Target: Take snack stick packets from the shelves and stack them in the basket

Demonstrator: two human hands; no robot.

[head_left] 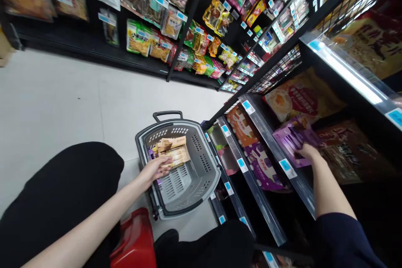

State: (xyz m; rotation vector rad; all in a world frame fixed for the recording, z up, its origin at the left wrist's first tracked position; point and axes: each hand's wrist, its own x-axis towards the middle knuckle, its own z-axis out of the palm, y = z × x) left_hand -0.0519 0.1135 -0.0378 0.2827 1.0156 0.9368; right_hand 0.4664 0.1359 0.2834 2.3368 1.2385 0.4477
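1. Two bare hands at work, well apart.
2. Left hand reaches into the grey plastic shopping basket on the pale floor, fingers loosely spread over tan cardboard packets.
3. Right hand is on the black shelf, fingers curled onto a purple snack box; how firmly it grips, cannot tell.
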